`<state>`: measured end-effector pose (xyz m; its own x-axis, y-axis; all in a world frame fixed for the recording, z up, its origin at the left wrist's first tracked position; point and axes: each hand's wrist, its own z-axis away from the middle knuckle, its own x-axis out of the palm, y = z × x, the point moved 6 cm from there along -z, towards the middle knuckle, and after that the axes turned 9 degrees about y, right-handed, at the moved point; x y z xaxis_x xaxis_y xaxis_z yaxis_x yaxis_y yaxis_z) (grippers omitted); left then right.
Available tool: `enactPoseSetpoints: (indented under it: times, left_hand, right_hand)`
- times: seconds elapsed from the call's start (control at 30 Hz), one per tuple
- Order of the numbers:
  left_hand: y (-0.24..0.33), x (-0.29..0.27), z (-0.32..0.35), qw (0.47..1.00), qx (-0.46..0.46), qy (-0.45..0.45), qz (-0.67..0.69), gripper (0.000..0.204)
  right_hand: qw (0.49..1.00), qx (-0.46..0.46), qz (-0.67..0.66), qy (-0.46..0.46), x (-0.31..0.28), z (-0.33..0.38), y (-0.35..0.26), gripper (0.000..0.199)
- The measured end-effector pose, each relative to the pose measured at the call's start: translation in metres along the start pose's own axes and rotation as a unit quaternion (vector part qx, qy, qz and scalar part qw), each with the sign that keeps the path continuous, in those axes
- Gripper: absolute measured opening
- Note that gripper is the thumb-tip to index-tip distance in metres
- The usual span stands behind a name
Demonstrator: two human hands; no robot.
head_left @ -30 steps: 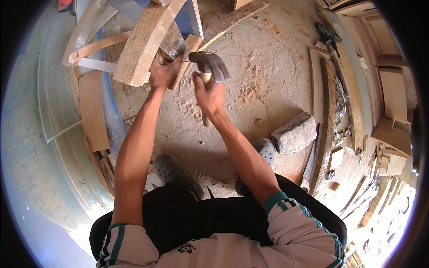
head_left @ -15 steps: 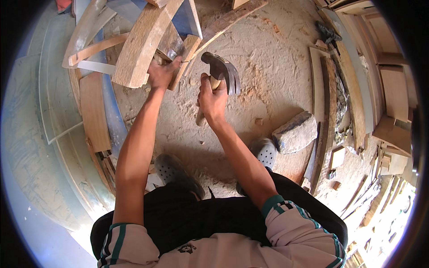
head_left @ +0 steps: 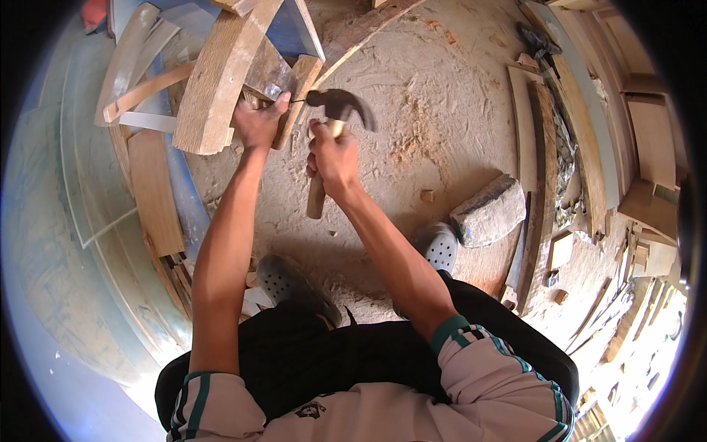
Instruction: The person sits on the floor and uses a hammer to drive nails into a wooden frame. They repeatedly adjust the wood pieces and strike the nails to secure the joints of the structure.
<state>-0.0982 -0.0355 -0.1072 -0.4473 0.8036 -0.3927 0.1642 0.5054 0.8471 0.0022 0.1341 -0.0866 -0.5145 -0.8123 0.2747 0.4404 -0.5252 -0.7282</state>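
My right hand (head_left: 335,156) is wrapped round the wooden handle of a claw hammer (head_left: 315,197). The dark hammer head, slightly blurred, has its striking face at or very near a thin nail (head_left: 298,101), which sticks out of a short wooden block (head_left: 297,96). Behind that block, my left hand (head_left: 256,124) grips it, thumb up close to the nail; its other fingers are partly hidden by the wood. The block belongs to or leans against a wooden piece with a thick curved timber (head_left: 221,81) and a blue-faced panel (head_left: 300,29).
A rough stone block (head_left: 490,210) lies on the dusty floor by my right shoe (head_left: 440,249). Long planks (head_left: 541,162) line the right side, with stacked wooden frames (head_left: 652,140) beyond. Glass-like sheets (head_left: 88,199) and a board (head_left: 155,191) lie on the left.
The hammer has swung left, bringing its face up to the nail. My left hand stays at the block, and the whole view has shifted slightly.
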Motion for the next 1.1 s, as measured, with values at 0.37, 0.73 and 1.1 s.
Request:
enactPoseSetpoints:
  times: [0.37,0.73,1.1]
  left_hand:
    - [0.011,-0.006,-0.001,0.999,0.0,-0.005,-0.041,0.031]
    - [0.012,-0.003,-0.006,0.999,-0.002,-0.013,0.036,0.047]
    - [0.011,-0.001,-0.002,1.0,-0.008,-0.022,0.016,0.026]
  right_hand:
    - [0.998,-0.056,0.008,0.024,-0.006,0.003,-0.008,0.02]
    - [0.962,-0.136,0.236,-0.007,0.004,-0.007,-0.006,0.031]
    - [0.932,-0.294,0.214,0.005,-0.001,-0.004,-0.006,0.025]
